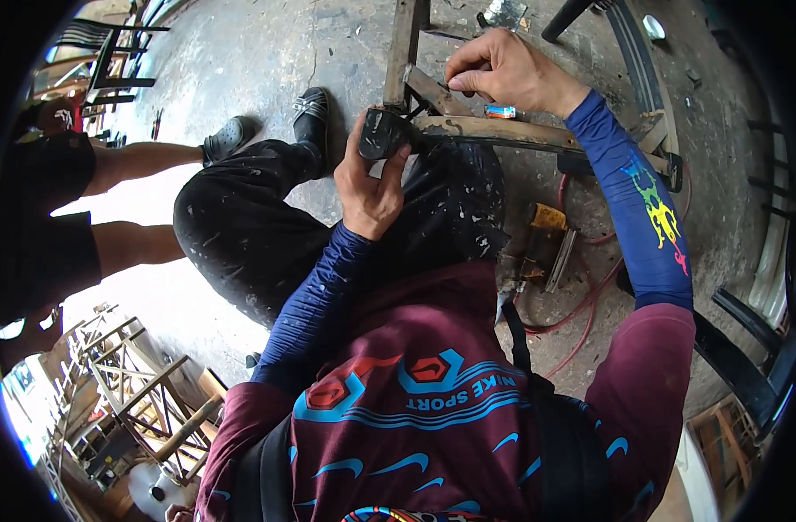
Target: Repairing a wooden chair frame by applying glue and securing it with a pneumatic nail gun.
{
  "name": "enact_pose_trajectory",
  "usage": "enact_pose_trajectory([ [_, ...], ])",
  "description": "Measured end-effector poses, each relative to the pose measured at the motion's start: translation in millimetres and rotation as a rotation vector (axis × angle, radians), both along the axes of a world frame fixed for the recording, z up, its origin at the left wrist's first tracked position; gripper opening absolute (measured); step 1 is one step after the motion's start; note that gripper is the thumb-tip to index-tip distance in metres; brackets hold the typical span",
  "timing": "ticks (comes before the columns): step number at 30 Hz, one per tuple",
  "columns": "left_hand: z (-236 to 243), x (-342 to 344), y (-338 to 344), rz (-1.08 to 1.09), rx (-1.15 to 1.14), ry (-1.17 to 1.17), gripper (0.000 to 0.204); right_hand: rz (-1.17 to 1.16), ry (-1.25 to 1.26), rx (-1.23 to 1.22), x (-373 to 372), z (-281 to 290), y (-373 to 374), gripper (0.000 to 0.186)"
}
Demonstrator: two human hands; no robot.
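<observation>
Left hand (372, 178) grips a black tool (382, 133) at top middle; right hand (507, 71) pinches the rusty metal frame (494, 132) there. If the frame slips, I think the tool could hurt my fingers.

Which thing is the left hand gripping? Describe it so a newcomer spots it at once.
Start at the worn wooden frame lying across the concrete floor in front of the seated person. At its near end, over the dark trousers, the left hand wraps a small black blocky tool. It is the only black handheld object pressed against the pale wood.
</observation>
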State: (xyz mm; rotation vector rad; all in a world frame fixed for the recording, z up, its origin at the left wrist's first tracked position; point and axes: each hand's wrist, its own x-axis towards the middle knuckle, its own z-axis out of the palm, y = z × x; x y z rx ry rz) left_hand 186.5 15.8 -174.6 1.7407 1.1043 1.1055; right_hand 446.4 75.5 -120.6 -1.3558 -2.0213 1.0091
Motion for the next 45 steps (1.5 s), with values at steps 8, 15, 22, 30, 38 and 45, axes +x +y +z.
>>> enact_pose_trajectory([
  [8,8.7,7.7,-1.8,0.081,-0.035,-0.049,0.060,-0.162,0.072,-0.148,28.6,3.6,8.4,0.016],
  [15,-1.8,10.0,-5.4,0.074,0.014,-0.132,0.067,-0.130,0.163,-0.341,35.9,-9.5,15.2,0.016],
  [22,-5.0,8.8,-2.4,0.083,-0.018,-0.105,0.073,-0.191,0.208,-0.455,37.8,-12.8,22.2,0.017],
  [30,-11.1,3.2,1.4,0.052,0.023,-0.080,0.067,-0.125,0.152,-0.621,1.8,-8.3,19.2,0.017],
  [38,-20.4,5.4,-2.8,0.021,-0.137,-0.195,0.063,-0.137,0.072,-0.522,3.6,-2.2,13.1,0.017],
  [45,-21.6,5.2,-4.8,0.065,-0.045,-0.130,0.064,-0.093,0.115,-0.611,10.5,-4.1,11.7,0.017],
])
